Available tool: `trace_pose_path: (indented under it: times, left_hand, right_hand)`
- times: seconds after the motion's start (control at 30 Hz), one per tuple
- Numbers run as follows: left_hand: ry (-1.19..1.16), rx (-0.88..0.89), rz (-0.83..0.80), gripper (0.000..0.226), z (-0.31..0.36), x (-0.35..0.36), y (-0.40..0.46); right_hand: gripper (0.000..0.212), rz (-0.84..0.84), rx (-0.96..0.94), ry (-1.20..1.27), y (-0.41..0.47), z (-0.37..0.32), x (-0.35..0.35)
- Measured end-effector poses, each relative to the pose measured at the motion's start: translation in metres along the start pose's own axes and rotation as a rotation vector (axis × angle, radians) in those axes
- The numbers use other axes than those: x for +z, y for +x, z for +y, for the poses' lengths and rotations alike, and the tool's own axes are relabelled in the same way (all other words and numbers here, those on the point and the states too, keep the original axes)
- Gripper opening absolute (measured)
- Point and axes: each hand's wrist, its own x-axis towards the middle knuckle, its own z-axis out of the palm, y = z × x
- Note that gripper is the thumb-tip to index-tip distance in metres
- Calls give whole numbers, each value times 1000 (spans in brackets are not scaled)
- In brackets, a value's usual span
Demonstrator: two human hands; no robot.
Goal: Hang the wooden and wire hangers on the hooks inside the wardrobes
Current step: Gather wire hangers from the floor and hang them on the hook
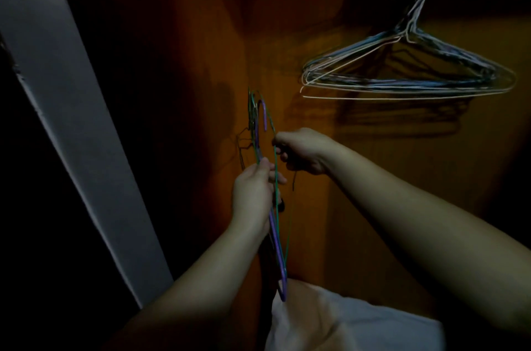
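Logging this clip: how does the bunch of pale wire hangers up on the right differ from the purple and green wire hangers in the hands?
The bunch of pale wire hangers hangs from a hook, untouched; the purple and green wire hangers are gripped by the left hand, the right hand pinching the green wire.
The pale bunch faces the camera broadside; the coloured ones show edge-on.
The pale bunch is whitish-grey; the held ones are purple and green.
Both are thin wire.

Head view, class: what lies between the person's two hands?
In the head view, a thin green wire hanger runs between the left hand and right hand.
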Motion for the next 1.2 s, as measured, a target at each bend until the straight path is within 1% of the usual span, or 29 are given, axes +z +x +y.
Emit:
trace_pose_path:
  times: [0.07, 0.13, 0.27, 0.4, 0.47, 0.57, 0.63, 0.77, 0.87, 1.0, 1.07, 1.13, 1.2]
  left_hand:
    - [30, -14, -19, 27, -6, -6, -1]
    - [61, -28, -26, 27, -13, -11, -1]
    - [124, -67, -60, 32, -27, -15, -3]
    - [79, -136, -114, 27, -36, -17, -6]
    - [80, -145, -138, 26, -39, -18, -7]
    - [87, -170, -172, 27, -44, -19, -9]
    - [91, -184, -184, 27, -48, -19, -10]
    - [67, -205, -244, 25, -47, -18, -11]
    - [103, -260, -295, 25, -46, -19, -8]
    - [188, -313, -361, 26, -53, -25, 0]
    - [215, -335, -401, 26, -57, -27, 2]
    - [202, -369, -417, 25, -61, -28, 4]
    - [158, -403, -412, 25, -64, -29, 5]
  right_hand:
    - [20, 63, 18, -82, -4, 3, 6]
    - [20, 134, 27, -213, -7, 9, 12]
    - [28, 230, 33, -367, -2, 29, 19]
    - [27, 387, -147, -612, 8, 57, 15]
    - [26, 381, -215, -684, 8, 67, 9]
    - [22, 355, -244, -766, 3, 79, -1]
    - [19, 369, -286, -762, -3, 85, -4]
    - [23, 419, -371, -607, -15, 90, -10]
    - [25, 463, -397, -593, -21, 92, -21]
    - [28, 518, -374, -644, -28, 96, -41]
    - [25, 553, -342, -590, -34, 97, -54]
    - [22, 595, -316, -546, -39, 97, -67]
    - [24, 611, -303, -578, -42, 99, -80]
